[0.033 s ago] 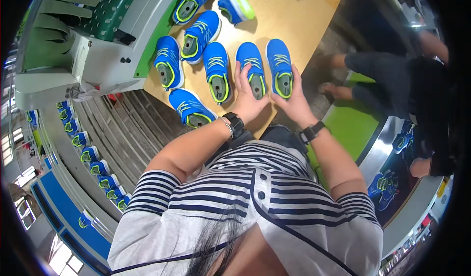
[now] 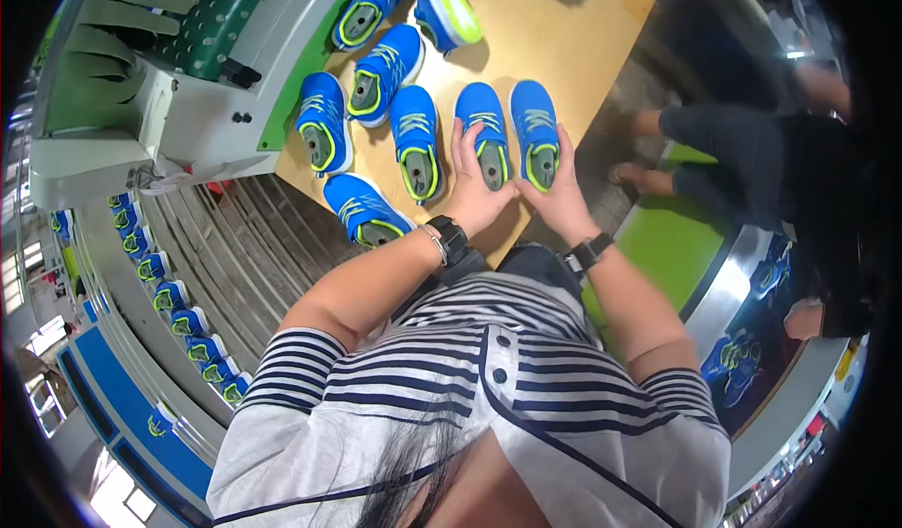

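Observation:
On a tan tabletop (image 2: 554,39), two blue sneakers with lime trim stand side by side, toes pointing away from me. My left hand (image 2: 477,190) grips the left sneaker (image 2: 480,103), fingers along its left side and thumb near the heel. My right hand (image 2: 564,197) holds the right sneaker (image 2: 534,105) by its outer side and heel. Grey inserts with a dark hole show in their openings. Close to my left fingers stands another blue sneaker (image 2: 412,115), touched by neither hand.
More sneakers (image 2: 385,63) crowd the table's left part; one (image 2: 446,7) lies tipped, sole showing. A grey-white machine (image 2: 207,115) borders the left. Sneakers line a conveyor (image 2: 174,295) at lower left. Another person (image 2: 752,143) stands at right, near a rack holding shoes (image 2: 733,359).
The table's shoes sit slightly lower in the picture, and more of a shoe shows at the far edge. Both hands keep the same hold.

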A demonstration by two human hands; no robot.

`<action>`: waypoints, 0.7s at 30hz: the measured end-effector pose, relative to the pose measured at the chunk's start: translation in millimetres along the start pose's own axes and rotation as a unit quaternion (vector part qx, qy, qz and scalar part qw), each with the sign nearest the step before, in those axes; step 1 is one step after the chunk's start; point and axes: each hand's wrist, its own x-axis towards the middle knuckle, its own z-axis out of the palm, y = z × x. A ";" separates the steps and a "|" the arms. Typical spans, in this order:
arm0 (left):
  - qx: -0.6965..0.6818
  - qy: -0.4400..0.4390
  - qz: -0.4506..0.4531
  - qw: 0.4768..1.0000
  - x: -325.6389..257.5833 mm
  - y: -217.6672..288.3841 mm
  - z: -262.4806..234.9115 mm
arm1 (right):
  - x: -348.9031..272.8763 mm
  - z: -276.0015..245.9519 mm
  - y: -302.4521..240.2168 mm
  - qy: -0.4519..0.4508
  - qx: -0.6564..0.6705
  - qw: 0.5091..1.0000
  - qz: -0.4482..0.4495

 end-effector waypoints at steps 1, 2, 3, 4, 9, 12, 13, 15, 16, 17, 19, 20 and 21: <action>-0.095 -0.034 -0.073 0.992 12.5 9.0 -7.4 | 10.1 6.0 0.2 0.030 0.000 1.000 -0.003; -0.190 -0.067 -0.144 0.969 19.5 18.9 -17.5 | 10.8 3.9 -1.5 0.037 0.024 0.999 0.006; -0.278 -0.089 -0.201 0.935 33.7 30.1 -36.2 | 15.5 -6.1 -21.6 0.035 0.051 0.998 0.032; -0.382 -0.089 -0.270 0.879 46.6 42.5 -55.9 | 23.8 -19.3 -6.4 0.056 0.072 0.996 0.005; -0.587 -0.041 -0.212 0.780 90.3 110.7 -197.8 | 102.7 -78.8 -112.3 0.022 0.251 0.968 -0.002; -0.355 0.166 -0.034 0.919 128.2 143.2 -244.8 | 196.2 -80.4 -200.7 0.031 0.161 0.965 -0.205; -0.280 0.231 0.014 0.932 145.0 142.4 -261.5 | 231.1 -68.8 -230.8 0.040 0.143 0.951 -0.272; 0.001 0.404 0.041 0.914 187.9 109.6 -296.1 | 306.9 -31.7 -280.7 0.067 0.072 0.921 -0.378; 0.108 0.453 0.040 0.884 207.0 82.6 -315.9 | 338.9 -2.1 -301.9 0.055 0.055 0.909 -0.409; 0.218 0.498 0.035 0.839 217.2 57.9 -339.1 | 369.4 34.4 -319.8 0.041 0.014 0.915 -0.401; 0.111 0.484 -0.075 0.865 250.1 39.8 -357.6 | 434.1 65.6 -312.4 -0.010 -0.066 0.919 -0.389; 0.050 0.436 -0.094 0.894 256.7 31.7 -374.7 | 449.2 68.3 -309.7 -0.002 -0.070 0.913 -0.402; 0.090 0.435 -0.072 0.893 262.7 38.4 -367.9 | 464.2 65.1 -306.3 0.013 -0.082 0.908 -0.411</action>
